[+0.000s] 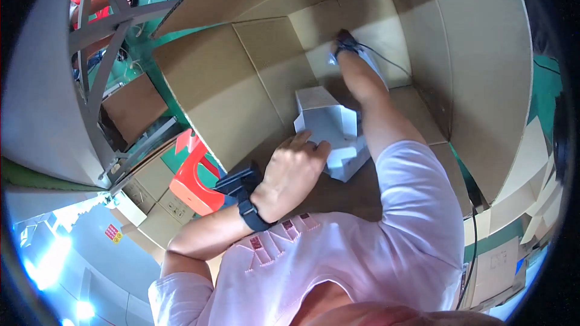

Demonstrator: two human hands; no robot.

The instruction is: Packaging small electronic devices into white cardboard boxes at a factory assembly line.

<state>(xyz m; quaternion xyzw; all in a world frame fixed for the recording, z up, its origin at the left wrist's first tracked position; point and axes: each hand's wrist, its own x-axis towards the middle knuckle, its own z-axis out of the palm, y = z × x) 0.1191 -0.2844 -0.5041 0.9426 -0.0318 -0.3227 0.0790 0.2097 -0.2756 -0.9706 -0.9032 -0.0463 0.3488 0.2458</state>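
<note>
An open white carton lies tilted inside a large brown cardboard box, its flaps spread toward me. My left hand is at the carton's near left edge, with its fingers curled over that edge. A black strap with a dark device sits on my left wrist. My right arm stretches deep into the big box, where my right hand is in shadow near the far wall. White surfaces show beside that hand, and its fingers are mostly hidden. A dark cable runs from the right wrist.
A red plastic stool stands left of the big box. Grey metal framing rises at the upper left, with a person partly visible beyond it. Brown cartons lie at the lower left, and flattened cardboard lies at the lower right.
</note>
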